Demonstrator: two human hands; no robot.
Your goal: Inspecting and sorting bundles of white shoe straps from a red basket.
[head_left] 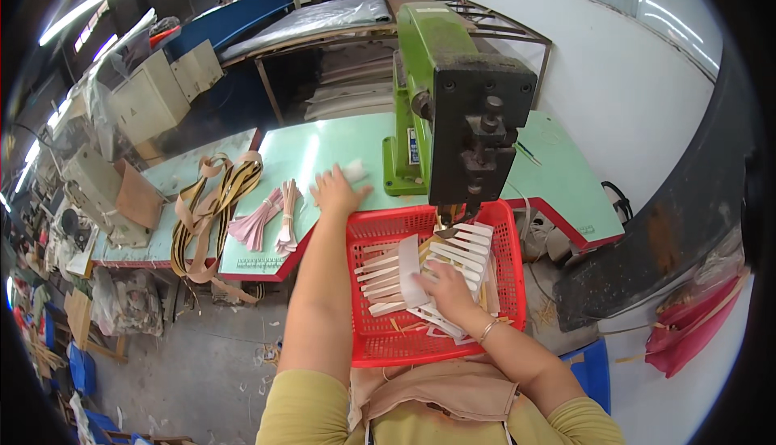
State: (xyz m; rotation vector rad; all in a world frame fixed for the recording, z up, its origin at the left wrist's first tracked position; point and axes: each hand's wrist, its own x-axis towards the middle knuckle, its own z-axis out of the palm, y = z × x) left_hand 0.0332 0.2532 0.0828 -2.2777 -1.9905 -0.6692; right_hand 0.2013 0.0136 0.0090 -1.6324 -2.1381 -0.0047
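My left hand (335,192) reaches over the pale green table (339,142), fingers spread, its tips at a small white piece (353,171) beside the base of the green and black press machine (453,97). My right hand (447,291) lies in the red plastic basket (380,340) on my lap, fingers closed around a fan of white strips (420,271). More white strips (469,243) are stacked at the basket's far side under the machine head.
Pink strip bundles (263,220) and long tan and striped straps (212,202) lie on the table's left part. Grey machines (153,93) stand at far left. A white wall (614,81) is at right, a red bag (687,328) hangs lower right, and a blue crate (594,372) sits by my right elbow.
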